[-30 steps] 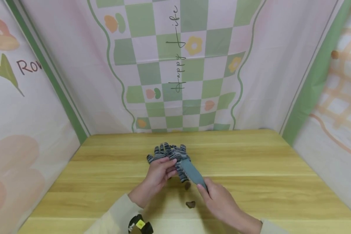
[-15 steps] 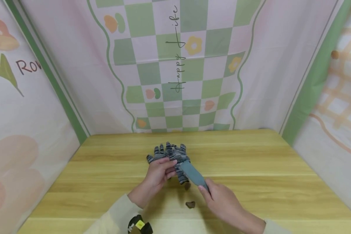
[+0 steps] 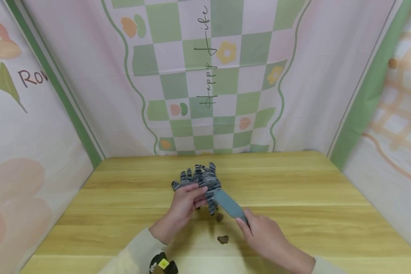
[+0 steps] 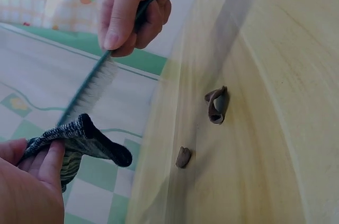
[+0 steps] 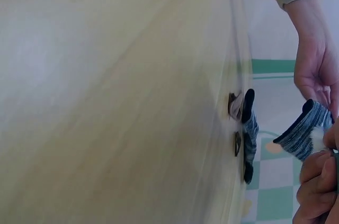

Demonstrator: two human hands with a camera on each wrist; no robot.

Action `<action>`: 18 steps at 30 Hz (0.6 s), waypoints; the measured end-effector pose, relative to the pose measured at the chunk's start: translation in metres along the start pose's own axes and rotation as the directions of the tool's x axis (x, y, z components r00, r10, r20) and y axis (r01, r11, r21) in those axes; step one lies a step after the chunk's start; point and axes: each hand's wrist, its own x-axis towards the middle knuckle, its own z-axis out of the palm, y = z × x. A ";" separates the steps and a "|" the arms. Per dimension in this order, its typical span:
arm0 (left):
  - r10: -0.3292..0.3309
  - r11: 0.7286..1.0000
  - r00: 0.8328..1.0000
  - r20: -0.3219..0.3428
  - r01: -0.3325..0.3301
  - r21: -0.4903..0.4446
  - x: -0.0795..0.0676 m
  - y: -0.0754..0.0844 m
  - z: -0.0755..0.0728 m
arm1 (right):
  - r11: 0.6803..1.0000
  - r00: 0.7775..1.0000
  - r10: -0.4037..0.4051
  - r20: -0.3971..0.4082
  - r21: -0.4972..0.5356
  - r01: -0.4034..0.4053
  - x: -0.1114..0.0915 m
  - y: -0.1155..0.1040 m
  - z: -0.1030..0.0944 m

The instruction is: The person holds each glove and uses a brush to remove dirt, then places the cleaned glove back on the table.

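In the head view my left hand (image 3: pixel 185 205) pinches a grey-and-black striped knit glove (image 3: pixel 210 179) between thumb and fingers, raised over the table. My right hand (image 3: pixel 265 236) grips the handle of a teal brush (image 3: pixel 230 204) whose head meets the glove near its cuff. White bristles (image 4: pixel 95 89) show in the left wrist view, facing the glove (image 4: pixel 71 139). Behind the left hand a second striped glove (image 3: pixel 183 183) lies on the table, partly hidden; the right wrist view shows this glove (image 5: pixel 250 139) flat on the wood.
Two small brown crumpled pieces lie on the wooden table (image 3: pixel 294 190): a larger piece (image 3: pixel 222 239) nearer me and a smaller piece (image 3: pixel 219 217) beneath the held glove. A patterned cloth (image 3: pixel 212 87) hangs behind the table, with cloth walls at both sides.
My right hand has drawn the brush slightly right and toward me. The held glove's fingers have swung up a little, while my left hand stays about where it was.
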 end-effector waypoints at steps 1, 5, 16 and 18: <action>0.006 1.000 1.000 -0.003 -0.006 -0.001 0.000 0.001 0.000 | 1.000 1.000 0.016 0.002 -0.008 -0.016 0.000 0.001 0.000; 0.017 1.000 0.999 -0.033 -0.017 -0.004 0.001 0.003 -0.003 | 0.997 0.997 0.075 -0.008 -0.011 -0.075 -0.002 0.004 -0.002; 0.034 0.999 0.998 -0.049 -0.035 -0.028 0.002 0.001 -0.001 | 0.975 0.959 -0.159 -0.235 0.116 0.191 0.002 -0.005 0.002; 0.029 0.999 0.999 -0.044 -0.031 -0.035 0.001 0.001 0.000 | 0.974 0.962 -0.156 -0.224 0.127 0.188 0.003 -0.006 0.004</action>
